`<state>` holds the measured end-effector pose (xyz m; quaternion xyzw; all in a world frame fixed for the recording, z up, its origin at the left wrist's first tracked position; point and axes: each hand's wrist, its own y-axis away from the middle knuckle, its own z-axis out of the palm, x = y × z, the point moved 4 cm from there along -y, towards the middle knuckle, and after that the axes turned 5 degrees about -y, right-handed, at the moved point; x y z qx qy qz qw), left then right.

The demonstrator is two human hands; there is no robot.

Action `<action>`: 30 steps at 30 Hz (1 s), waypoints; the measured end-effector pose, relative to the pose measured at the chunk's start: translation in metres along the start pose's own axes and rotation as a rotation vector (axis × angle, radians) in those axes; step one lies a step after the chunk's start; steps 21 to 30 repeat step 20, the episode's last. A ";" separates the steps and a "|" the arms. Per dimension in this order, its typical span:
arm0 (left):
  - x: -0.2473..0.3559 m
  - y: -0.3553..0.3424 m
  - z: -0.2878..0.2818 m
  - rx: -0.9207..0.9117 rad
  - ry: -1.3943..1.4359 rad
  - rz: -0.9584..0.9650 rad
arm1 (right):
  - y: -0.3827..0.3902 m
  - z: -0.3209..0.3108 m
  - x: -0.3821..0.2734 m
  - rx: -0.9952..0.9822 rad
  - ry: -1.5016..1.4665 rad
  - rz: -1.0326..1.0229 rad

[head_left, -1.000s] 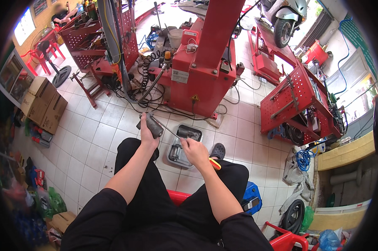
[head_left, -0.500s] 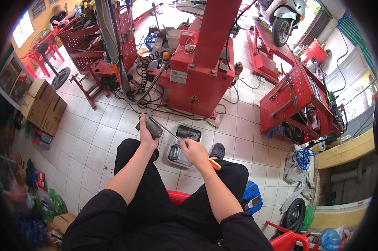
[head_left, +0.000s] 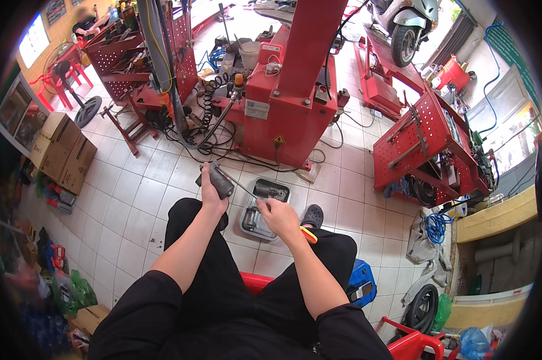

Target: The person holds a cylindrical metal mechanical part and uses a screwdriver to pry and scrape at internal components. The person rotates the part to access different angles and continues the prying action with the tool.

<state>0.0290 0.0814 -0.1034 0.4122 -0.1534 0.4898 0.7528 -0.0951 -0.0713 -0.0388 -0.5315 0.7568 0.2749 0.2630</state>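
Observation:
My left hand [head_left: 208,191] is wrapped round a dark grey cylindrical metal part [head_left: 223,185], like a small motor, held up above the floor. In my right hand [head_left: 278,217] is a screwdriver [head_left: 245,189] with a long thin metal shaft. Its shaft slants up left to the far end of the cylinder; whether the tip touches cannot be seen. Something yellow and red shows beside my right wrist, perhaps the handle's end. Between my feet stands a grey metal tray [head_left: 244,225] with another dark cylindrical part [head_left: 272,191] and smaller metal pieces inside.
Ahead stands a red machine [head_left: 283,129] with cables and hoses on the tiles. Red perforated tool carts [head_left: 403,141] flank it. A blue case [head_left: 362,282] is beside my right leg. Cardboard boxes [head_left: 64,153] stand left. A person [head_left: 90,25] sits far back left.

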 end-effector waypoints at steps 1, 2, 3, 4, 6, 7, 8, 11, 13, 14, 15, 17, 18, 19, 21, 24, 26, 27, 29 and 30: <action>0.000 0.002 0.001 -0.005 -0.007 -0.002 | 0.000 0.000 0.000 -0.010 -0.003 0.006; 0.001 0.002 0.002 -0.006 -0.010 -0.002 | 0.000 0.000 0.000 -0.005 -0.005 0.000; 0.001 0.003 0.002 -0.007 -0.013 -0.002 | 0.000 0.000 0.000 0.001 -0.007 -0.006; 0.001 0.003 0.002 -0.009 -0.016 -0.002 | 0.000 0.000 0.000 0.006 -0.010 -0.011; 0.001 0.002 0.002 -0.016 -0.015 0.002 | 0.000 0.001 0.001 0.011 -0.006 -0.017; 0.001 0.002 0.002 -0.020 -0.015 0.004 | 0.000 0.001 0.002 0.014 -0.004 -0.020; 0.001 0.002 0.002 -0.021 -0.016 0.004 | 0.000 0.001 0.001 0.005 0.004 -0.014; 0.001 0.003 0.002 -0.023 -0.019 0.002 | 0.000 0.000 0.000 -0.010 0.022 -0.003; 0.001 0.004 0.003 -0.023 -0.021 -0.003 | 0.000 0.000 0.000 -0.007 0.025 -0.004; 0.001 0.003 0.003 -0.024 -0.021 -0.001 | 0.000 0.000 0.000 -0.005 0.021 -0.007; 0.001 0.003 0.003 -0.025 -0.020 0.002 | 0.000 0.000 0.001 -0.002 0.016 -0.011; 0.001 0.003 0.002 -0.024 -0.019 0.003 | 0.000 0.001 0.001 0.003 0.014 -0.016; 0.001 0.003 0.002 -0.022 -0.018 0.001 | 0.000 0.001 0.001 0.006 0.016 -0.017; 0.001 0.003 0.002 -0.020 -0.017 0.000 | 0.000 0.001 0.001 0.008 0.017 -0.018; 0.001 0.003 0.002 -0.020 -0.017 0.000 | 0.000 0.001 0.001 0.008 0.017 -0.019; 0.001 0.003 0.002 -0.020 -0.017 0.000 | 0.000 0.001 0.001 0.008 0.017 -0.019; 0.001 0.003 0.002 -0.020 -0.017 0.000 | 0.000 0.001 0.001 0.008 0.017 -0.019; 0.001 0.003 0.002 -0.020 -0.017 0.000 | 0.000 0.001 0.001 0.008 0.017 -0.019; 0.001 0.003 0.002 -0.020 -0.017 0.000 | 0.000 0.001 0.001 0.008 0.017 -0.019; 0.001 0.003 0.002 -0.020 -0.017 0.000 | 0.000 0.001 0.001 0.008 0.017 -0.019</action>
